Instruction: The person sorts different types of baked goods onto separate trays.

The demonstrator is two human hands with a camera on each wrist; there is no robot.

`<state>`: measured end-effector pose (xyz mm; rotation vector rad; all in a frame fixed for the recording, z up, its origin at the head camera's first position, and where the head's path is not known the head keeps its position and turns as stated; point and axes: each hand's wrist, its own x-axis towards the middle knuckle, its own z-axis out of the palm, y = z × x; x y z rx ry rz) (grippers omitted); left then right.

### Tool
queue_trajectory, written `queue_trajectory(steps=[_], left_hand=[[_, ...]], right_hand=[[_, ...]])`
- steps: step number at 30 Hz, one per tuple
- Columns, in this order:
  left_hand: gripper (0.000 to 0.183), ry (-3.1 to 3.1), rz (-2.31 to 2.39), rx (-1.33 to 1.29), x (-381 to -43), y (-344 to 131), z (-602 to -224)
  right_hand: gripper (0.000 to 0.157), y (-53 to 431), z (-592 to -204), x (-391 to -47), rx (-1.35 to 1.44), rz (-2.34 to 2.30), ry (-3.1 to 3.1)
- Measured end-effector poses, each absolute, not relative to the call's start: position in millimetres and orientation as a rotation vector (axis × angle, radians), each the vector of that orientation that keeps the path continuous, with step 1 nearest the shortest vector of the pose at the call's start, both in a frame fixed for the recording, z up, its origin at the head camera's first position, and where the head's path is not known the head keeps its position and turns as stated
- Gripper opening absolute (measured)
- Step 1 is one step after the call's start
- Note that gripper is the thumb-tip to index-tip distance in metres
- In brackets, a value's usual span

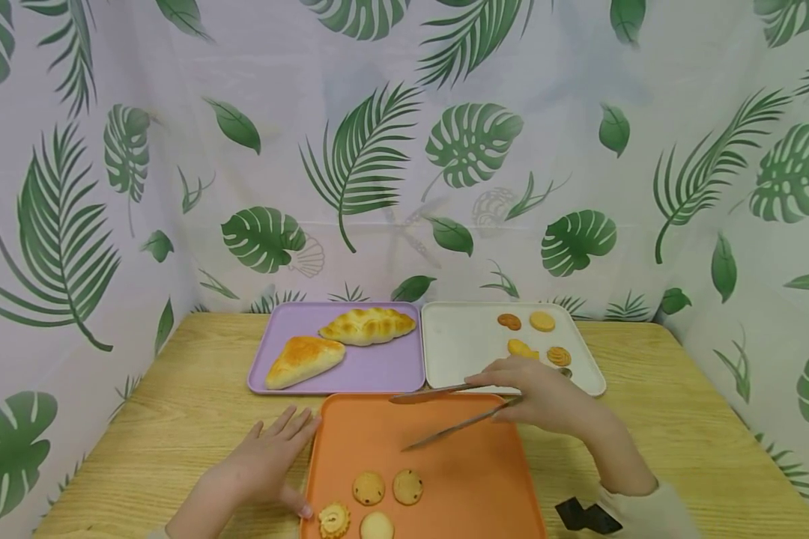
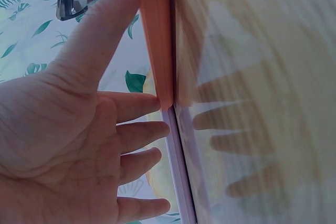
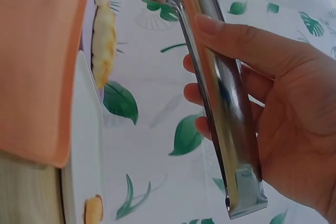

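Observation:
My right hand (image 1: 539, 393) holds metal tongs (image 1: 455, 428), their arms spread apart over the orange tray (image 1: 472, 479). Nothing sits between the tips. In the right wrist view the thumb (image 3: 210, 24) lies along one side of the tongs and the fingers reach round the other. At the tray's left edge, my left hand (image 1: 266, 457) rests with straight fingers and the thumb spread, fingertips at the rim. Two chip-dotted cookies (image 1: 407, 486), a scalloped cookie (image 1: 334, 519) and a plain round cookie (image 1: 377, 526) lie at the orange tray's near left.
Behind stands a purple tray (image 1: 377, 370) with a triangular bread (image 1: 305, 361) and a braided bread (image 1: 367, 326). Beside it, a white tray (image 1: 458, 344) carries several small cookies, among them a round one (image 1: 542, 321), partly behind my right hand. A leaf-print cloth (image 1: 377, 277) surrounds the wooden table (image 1: 168, 419).

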<state>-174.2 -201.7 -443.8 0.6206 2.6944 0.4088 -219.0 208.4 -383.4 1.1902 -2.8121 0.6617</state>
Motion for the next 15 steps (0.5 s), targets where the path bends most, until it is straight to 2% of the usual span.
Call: queue_trajectory(steps=[15], left_hand=[[0.124, 2.685, 0.396, 0.602, -176, -201, -444]], right_hand=[[0.042, 184, -396, -214, 1.417, 0.559, -2.945]])
